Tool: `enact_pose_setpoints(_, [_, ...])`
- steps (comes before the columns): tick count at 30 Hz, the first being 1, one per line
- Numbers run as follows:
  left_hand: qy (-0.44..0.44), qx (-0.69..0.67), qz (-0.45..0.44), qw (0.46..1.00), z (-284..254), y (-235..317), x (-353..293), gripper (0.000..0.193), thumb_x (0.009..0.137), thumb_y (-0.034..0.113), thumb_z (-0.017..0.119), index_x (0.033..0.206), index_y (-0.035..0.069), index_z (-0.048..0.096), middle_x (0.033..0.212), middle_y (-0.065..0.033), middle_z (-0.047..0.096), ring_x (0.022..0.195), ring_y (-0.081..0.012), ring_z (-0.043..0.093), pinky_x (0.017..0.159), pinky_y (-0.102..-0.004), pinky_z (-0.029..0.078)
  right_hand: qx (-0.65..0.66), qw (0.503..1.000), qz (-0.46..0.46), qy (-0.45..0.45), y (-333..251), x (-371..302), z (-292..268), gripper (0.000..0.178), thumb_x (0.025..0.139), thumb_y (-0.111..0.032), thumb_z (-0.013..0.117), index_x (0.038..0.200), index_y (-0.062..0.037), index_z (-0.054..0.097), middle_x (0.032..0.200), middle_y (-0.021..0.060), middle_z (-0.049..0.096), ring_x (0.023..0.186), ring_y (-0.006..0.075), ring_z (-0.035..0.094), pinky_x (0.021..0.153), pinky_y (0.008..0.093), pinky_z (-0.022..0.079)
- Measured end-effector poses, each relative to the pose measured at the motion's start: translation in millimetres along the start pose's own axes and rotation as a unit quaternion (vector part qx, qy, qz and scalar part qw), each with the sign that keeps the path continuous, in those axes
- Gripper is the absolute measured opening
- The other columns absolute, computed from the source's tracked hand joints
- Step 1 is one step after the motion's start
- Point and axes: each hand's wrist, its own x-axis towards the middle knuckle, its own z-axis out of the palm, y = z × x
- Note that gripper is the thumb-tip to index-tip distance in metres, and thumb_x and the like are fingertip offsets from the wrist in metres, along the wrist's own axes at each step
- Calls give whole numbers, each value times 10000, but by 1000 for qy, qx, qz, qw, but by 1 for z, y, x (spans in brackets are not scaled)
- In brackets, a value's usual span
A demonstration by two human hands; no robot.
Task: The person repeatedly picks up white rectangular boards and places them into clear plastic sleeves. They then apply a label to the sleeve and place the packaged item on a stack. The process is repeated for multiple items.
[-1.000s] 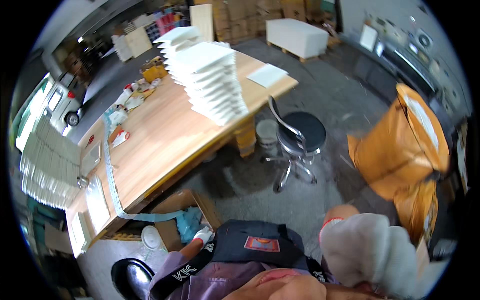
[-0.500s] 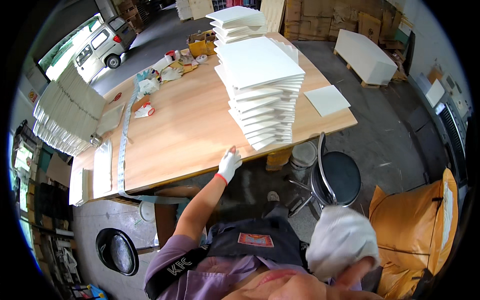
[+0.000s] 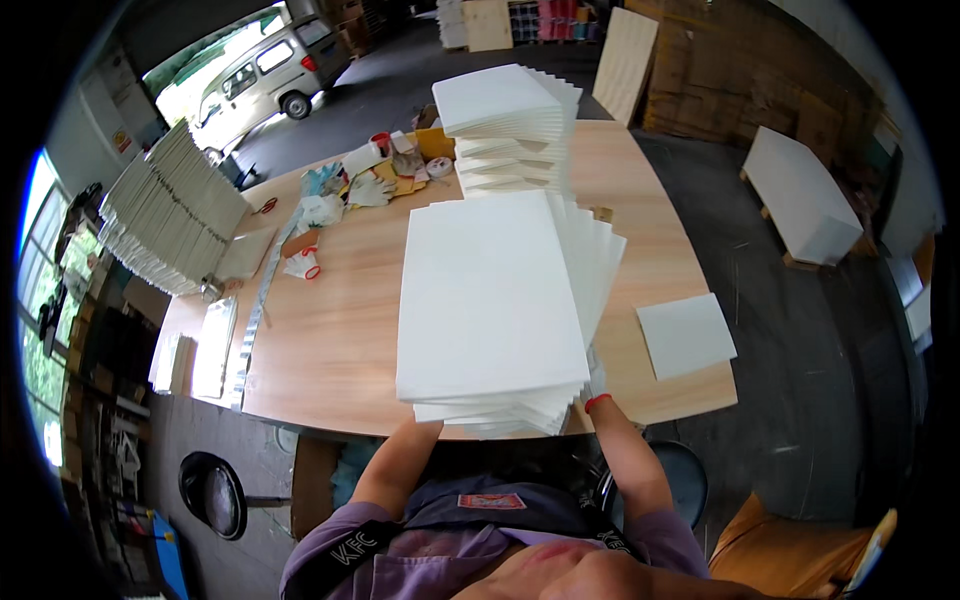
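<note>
A tall stack of white boards (image 3: pixel 487 295) stands at the near edge of the table, its sheets fanned unevenly at the right side and front. My right hand (image 3: pixel 597 378), in a white glove with a red cuff, is at the stack's right side; its fingers are hidden against the boards. My left forearm (image 3: pixel 397 462) reaches up to the stack's front left, and the boards hide that hand completely. Behind it rises another stack of white boards (image 3: pixel 500 105). To the right, a single white board (image 3: pixel 686 335) lies flat on the table.
The wooden table (image 3: pixel 335 350) carries gloves (image 3: pixel 370 190), red scissors (image 3: pixel 266 206) and a long metal ruler (image 3: pixel 262 300). At its left stands a tall stack of thin sheets (image 3: pixel 170 215). A round stool (image 3: pixel 680 485) stands by the near right edge; a white-topped pallet load (image 3: pixel 800 195) is beyond.
Both arms now reach to the near stack. My left hand has gone behind the boards; my right hand has come from beside my shoulder to the stack's right side. The view has shifted.
</note>
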Motion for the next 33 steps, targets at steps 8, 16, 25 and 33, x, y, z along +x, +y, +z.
enact_pose_setpoints(8, [18,15,-21,999,-5,-25,1,420,911,305,445,1262,77,454,1147,-73,564,1045,-214,549,853,-359,471,126,986,108,10,20,-18,-3,462,959,-375,344,1289,-62,428,1200,138,537,1083,242,525,896,318,427])
enact_pose_setpoints(16, [-3,34,-24,999,-11,-16,3,416,901,279,478,1257,63,465,1124,-72,580,1015,-200,565,833,-344,480,-87,992,82,47,7,-54,-29,450,959,-365,348,1290,-70,425,1211,128,529,1088,241,520,899,324,427])
enact_pose_setpoints(25, [5,29,7,1000,-57,43,-15,415,889,248,515,1250,48,477,1099,-70,597,980,-185,584,810,-327,490,-552,830,28,-73,-36,-132,13,437,959,-354,352,1292,-79,422,1223,117,520,1094,241,514,902,331,427])
enact_pose_setpoints(33, [29,18,57,998,-129,130,-41,415,879,221,548,1245,35,489,1076,-68,613,949,-171,601,790,-312,499,-775,538,-44,-329,-34,-149,139,426,959,-344,356,1293,-87,420,1234,108,511,1100,240,508,905,337,427])
